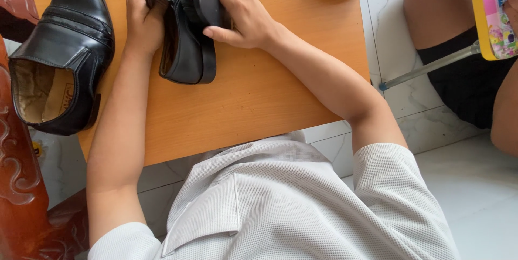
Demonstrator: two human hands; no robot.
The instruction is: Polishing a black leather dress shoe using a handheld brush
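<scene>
while left hand grips shoe, right hand holds brush mid-table.

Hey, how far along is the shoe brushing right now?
In hand: the left hand steadies one black shoe on its side while the right hand presses a black brush against it. The second black shoe sits untouched at the table edge; whether it's brushed is unclear.

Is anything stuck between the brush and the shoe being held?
Nothing visible. The right hand presses the black brush straight against the black shoe, which the left hand steadies on the wooden table.
</scene>
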